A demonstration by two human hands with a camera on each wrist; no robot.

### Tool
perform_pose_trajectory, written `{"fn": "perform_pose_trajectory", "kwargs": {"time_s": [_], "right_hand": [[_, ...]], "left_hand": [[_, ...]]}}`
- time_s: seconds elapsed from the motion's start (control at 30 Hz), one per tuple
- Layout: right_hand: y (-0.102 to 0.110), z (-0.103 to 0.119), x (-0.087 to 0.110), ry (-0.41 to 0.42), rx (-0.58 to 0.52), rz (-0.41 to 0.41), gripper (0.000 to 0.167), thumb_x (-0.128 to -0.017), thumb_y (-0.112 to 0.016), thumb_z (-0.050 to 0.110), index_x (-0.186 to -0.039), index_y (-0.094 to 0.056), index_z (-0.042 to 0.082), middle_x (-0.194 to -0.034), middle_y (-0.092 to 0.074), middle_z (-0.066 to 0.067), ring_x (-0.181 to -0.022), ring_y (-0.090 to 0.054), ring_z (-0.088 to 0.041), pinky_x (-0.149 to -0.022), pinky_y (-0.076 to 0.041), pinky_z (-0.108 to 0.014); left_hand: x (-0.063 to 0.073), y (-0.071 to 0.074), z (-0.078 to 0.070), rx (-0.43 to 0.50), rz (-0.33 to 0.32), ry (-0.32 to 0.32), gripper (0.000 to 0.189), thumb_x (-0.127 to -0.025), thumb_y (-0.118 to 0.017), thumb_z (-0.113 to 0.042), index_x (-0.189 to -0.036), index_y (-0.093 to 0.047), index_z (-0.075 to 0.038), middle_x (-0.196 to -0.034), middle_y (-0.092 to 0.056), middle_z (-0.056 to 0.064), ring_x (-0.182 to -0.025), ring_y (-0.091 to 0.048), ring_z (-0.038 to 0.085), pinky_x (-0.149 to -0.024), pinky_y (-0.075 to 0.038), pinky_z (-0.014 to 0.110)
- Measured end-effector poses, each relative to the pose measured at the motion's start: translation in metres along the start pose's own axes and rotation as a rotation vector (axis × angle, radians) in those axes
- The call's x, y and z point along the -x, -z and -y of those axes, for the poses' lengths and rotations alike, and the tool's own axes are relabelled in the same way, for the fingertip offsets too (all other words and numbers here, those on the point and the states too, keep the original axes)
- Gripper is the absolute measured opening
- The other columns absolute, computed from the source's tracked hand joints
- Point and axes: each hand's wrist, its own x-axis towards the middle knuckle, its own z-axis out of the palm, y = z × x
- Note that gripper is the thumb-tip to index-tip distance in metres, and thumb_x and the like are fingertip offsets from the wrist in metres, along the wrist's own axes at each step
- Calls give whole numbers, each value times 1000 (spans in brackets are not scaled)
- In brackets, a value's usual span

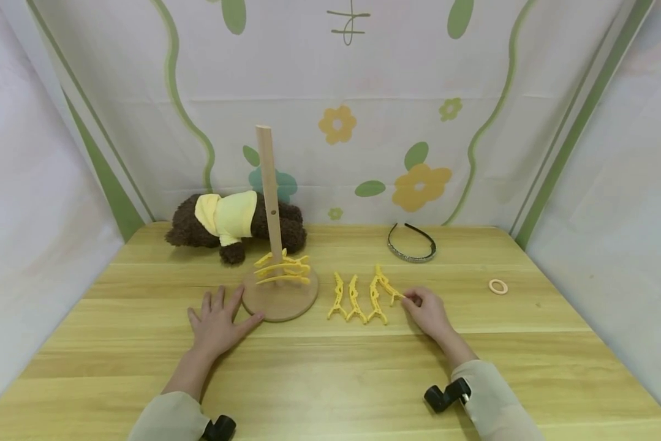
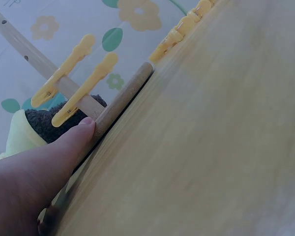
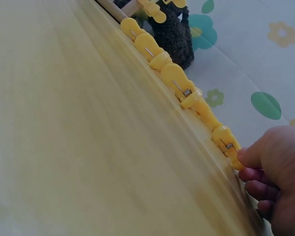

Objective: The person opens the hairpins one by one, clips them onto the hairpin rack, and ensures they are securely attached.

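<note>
Clips (image 1: 354, 297) on tbl (image 1: 330, 380) R of stand (image 1: 275, 229), plush (image 1: 236, 214) behind it.

On my head feed I can't count the overlapping clips (image 1: 294, 277) on the post (image 1: 269, 177), which covers a strip of the toy (image 1: 236, 214); the bottom edge crops the sleeves (image 1: 167, 419). My left wrist feed cuts off the post's top and most of the left hand (image 2: 39, 167). My right one crops the right hand (image 3: 285, 177), whose fingertips hide one end of the pinched clip (image 3: 227, 141).
</note>
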Motion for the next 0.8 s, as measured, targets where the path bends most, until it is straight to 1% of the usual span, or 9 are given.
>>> {"fn": "perform_pose_trajectory", "kwargs": {"time_s": [0.17, 0.23, 0.37, 0.43, 0.5, 0.63, 0.8], "right_hand": [[1, -1, 0, -37, 22, -47, 8, -79, -60, 4, -84, -62, -2, -76, -55, -8, -67, -48, -19, -59, -40, -30], [2, -2, 0, -46, 31, -57, 11, -80, -59, 5, -86, -61, -3, -79, -55, -9, -70, -49, -20, -61, -40, -31], [2, -2, -1, -25, 35, -37, 31, -80, -63, 18, -97, -58, -7, -88, -56, -15, -78, -52, -26, -68, -43, -37], [2, -2, -1, -5, 51, -23, 44, -77, -66, 26, -102, -56, -8, -93, -55, -18, -84, -51, -29, -72, -42, -40], [1, -1, -1, 12, 74, -14, 51, -73, -68, 31, -104, -55, -9, -95, -54, -20, -87, -50, -30, -75, -40, -42], [-2, -1, -1, 12, 127, -15, 57, -70, -70, 36, -103, -55, -8, -95, -53, -19, -88, -48, -31, -76, -39, -43], [-3, -1, 0, 8, 141, -35, 56, -68, -72, 36, -101, -57, -7, -94, -54, -19, -87, -48, -31, -75, -38, -43]], "left_hand": [[0, -1, 1, 0, -6, -2, 85, -72, -43, -68, -137, -27, -16, -135, -17, 27, -120, -6, 49, -82, 7, 68], [-1, -2, 1, -2, -4, -1, 85, -72, -43, -68, -137, -27, -16, -135, -17, 27, -120, -6, 48, -82, 7, 68], [-1, -1, 1, -9, 1, 0, 85, -73, -42, -68, -137, -27, -15, -135, -17, 27, -121, -5, 48, -82, 7, 68], [0, -1, 1, -12, 1, 0, 85, -73, -42, -68, -137, -27, -15, -135, -17, 27, -120, -6, 48, -82, 6, 68], [0, -1, 1, -9, -1, -1, 84, -73, -42, -68, -136, -27, -15, -135, -17, 27, -120, -6, 48, -82, 6, 68], [0, 0, 0, -2, -1, 3, 85, -72, -43, -68, -136, -27, -15, -135, -17, 27, -121, -5, 48, -82, 6, 68], [0, 1, 0, -4, 3, 4, 85, -72, -43, -68, -136, -27, -15, -135, -17, 27, -121, -5, 48, -82, 6, 68]]}}
